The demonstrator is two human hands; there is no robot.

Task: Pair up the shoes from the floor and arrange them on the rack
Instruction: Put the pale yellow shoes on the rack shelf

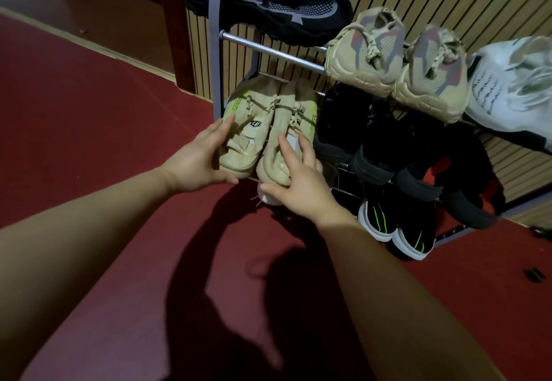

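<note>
Both forearms stretched forward and down toward rack [277,55], wrists level, hands side by side.

Left hand [194,162]: palm turned inward, wrapped round toe of left shoe [248,138]. Thumb tucked beneath sole, fingers [223,125] laid up along outer side, lightly bent. Firm hold on shoe.

Right hand [301,189]: palm down over toe of right shoe [280,117]. Index and middle fingers spread across upper, nearly straight; thumb hooked under white sole edge. Shoe pinched between thumb and fingers.

Both shoes beige with yellow-green trim, touching along inner sides, toes toward camera. Placed at left end of rack's lower tier, just beside grey post [215,22], toes jutting past front rail.

Elsewhere on rack: black mesh shoe [268,4] on top; tan pair [397,64] and white shoe [513,87] one tier above beige pair; dark shoes [388,147] just right of beige pair; green-striped pair [397,225] lowest.

Red floor [89,111] below, arm shadows across it.
</note>
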